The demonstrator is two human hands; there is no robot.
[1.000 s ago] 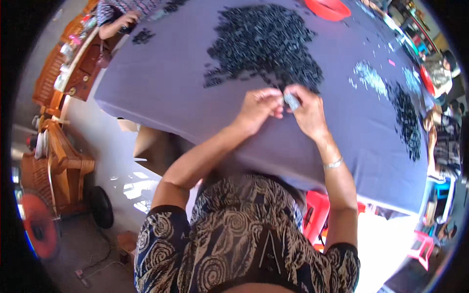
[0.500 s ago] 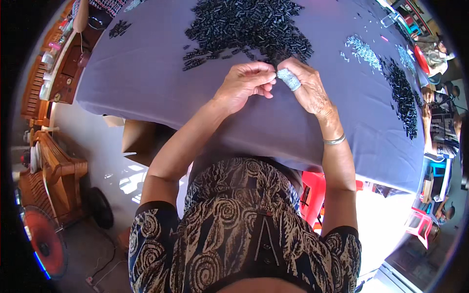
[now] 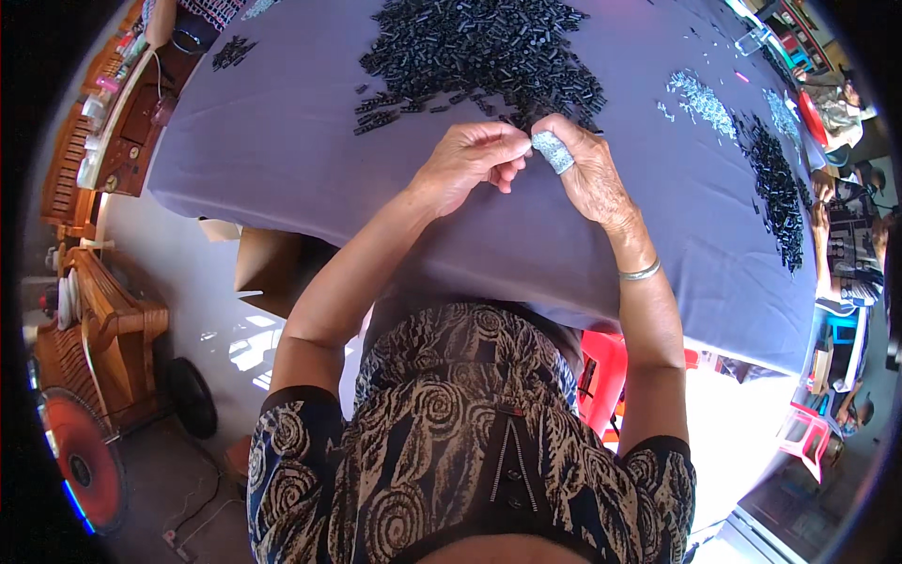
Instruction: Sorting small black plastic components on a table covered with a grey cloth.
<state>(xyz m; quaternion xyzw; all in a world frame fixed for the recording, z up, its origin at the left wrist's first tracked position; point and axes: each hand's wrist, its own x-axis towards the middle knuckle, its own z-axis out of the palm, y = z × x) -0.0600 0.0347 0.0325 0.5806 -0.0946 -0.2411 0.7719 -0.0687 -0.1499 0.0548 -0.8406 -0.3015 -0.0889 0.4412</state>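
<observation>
My left hand point(image 3: 470, 164) is closed in a pinch, thumb and index finger pressed together at the tips. Its fingertips meet those of my right hand point(image 3: 590, 174), which is curled closed just beside it. Whatever lies between the fingertips is too small or hidden to name. A pale, speckled grey-white patch point(image 3: 553, 152) shows at the thumb side of my right hand; I cannot tell whether it is a wrap or small pieces held there. Right beyond both hands spreads a large heap of small black cylindrical pieces point(image 3: 479, 56).
A grey-purple cloth point(image 3: 301, 160) covers the table. On the right lie a pile of small pale pieces point(image 3: 703, 101) and another black heap point(image 3: 778, 193); a few black pieces point(image 3: 233, 54) sit far left. Other people work at the right edge. A red stool point(image 3: 603, 376) stands below the table.
Both hands stay together in nearly the same place. The fingers of my left hand have shifted slightly, and the view has moved a little.
</observation>
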